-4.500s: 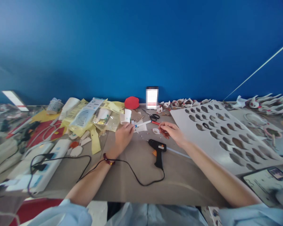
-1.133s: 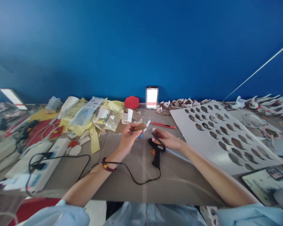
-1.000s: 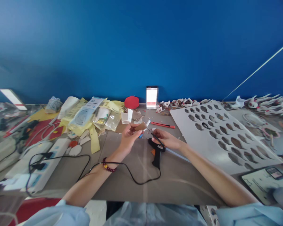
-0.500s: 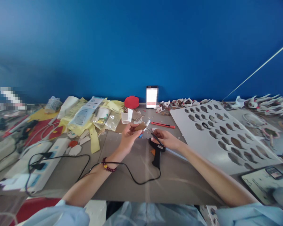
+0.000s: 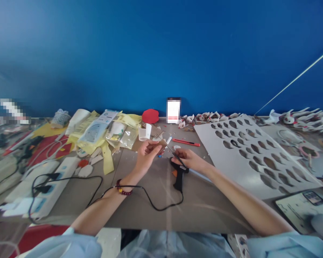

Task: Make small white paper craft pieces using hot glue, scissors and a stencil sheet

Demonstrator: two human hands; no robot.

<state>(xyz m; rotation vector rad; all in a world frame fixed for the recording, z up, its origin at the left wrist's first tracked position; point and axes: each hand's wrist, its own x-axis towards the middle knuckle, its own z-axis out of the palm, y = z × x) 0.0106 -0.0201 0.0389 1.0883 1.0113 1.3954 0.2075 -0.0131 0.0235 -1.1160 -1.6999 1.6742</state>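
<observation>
We have our left hand [image 5: 150,152] clamped on a small piece of brown card [image 5: 162,143], thumb on the near side and fingers behind it. The card is held up over the middle of the table [image 5: 142,218], well in front of us. Our right hand [image 5: 188,160] is closed around the dark handles of a pair of scissors [image 5: 179,160], whose thin blades point up and leftward at the right edge of the card. We cannot tell whether the blades touch it or how far apart they stand.

By our reading, the step in hand is trimming the card. The next move calls for us to hold the card firm with the left hand, with its fingertips out of the line of the blades, and to bring the scissors squarely onto the edge to be cut. Small turns of the card would help us follow a shape.

Just below our right hand lies a black glue gun [image 5: 178,181], partly covered by it, so we should mind the nozzle. Its black cord [image 5: 165,209] loops across the table and over our left wrist, where it could snag. A red knife [image 5: 186,142] lies beyond the scissors, and a white cup [image 5: 144,133] stands tilted behind our left hand.
</observation>
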